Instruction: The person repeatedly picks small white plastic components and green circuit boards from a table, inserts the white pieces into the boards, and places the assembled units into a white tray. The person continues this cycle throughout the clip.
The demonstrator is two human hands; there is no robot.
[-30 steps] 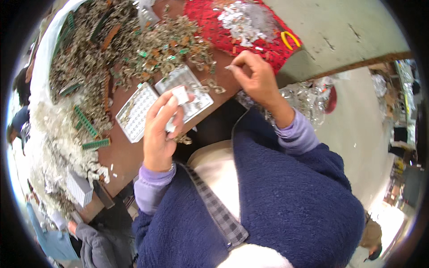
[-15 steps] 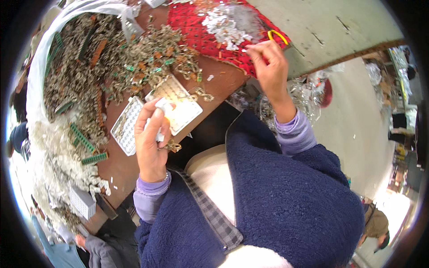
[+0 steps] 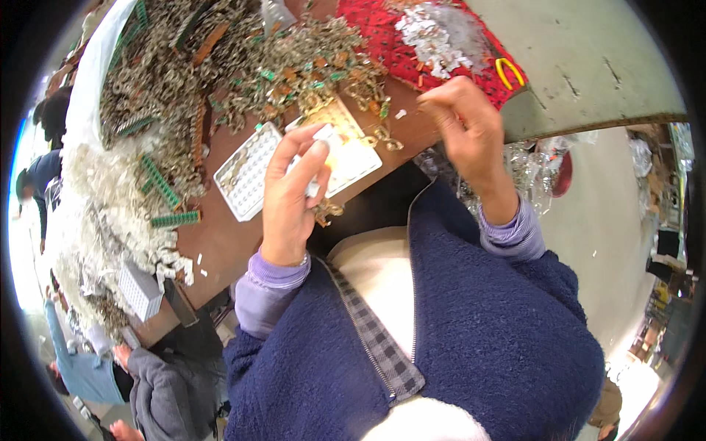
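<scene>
My left hand (image 3: 294, 191) is closed over the white trays, with a small white plastic piece (image 3: 325, 135) between thumb and forefinger. A bit of brassy metal links (image 3: 328, 212) shows below its curled fingers; whether the hand holds them is unclear. One white tray (image 3: 247, 209) with rows of small cells lies beside that hand. Partly behind the fingers is a brightly lit second tray (image 3: 364, 165). My right hand (image 3: 471, 128) hovers near the table edge, in front of the red cloth (image 3: 368, 33). Its fingertips are pinched together; anything between them is too small to make out.
A big heap of metal links (image 3: 165, 81) with green and orange strips covers the far left. White plastic pieces (image 3: 95, 206) pile up nearer. More white bits (image 3: 434, 40) and yellow-handled pliers (image 3: 510, 73) lie on the red cloth. Another person (image 3: 173, 389) sits lower left.
My right hand has drawn back from the white bits on the red cloth toward the near table edge. My left hand stays by the trays with the white piece. The whole view has shifted.
</scene>
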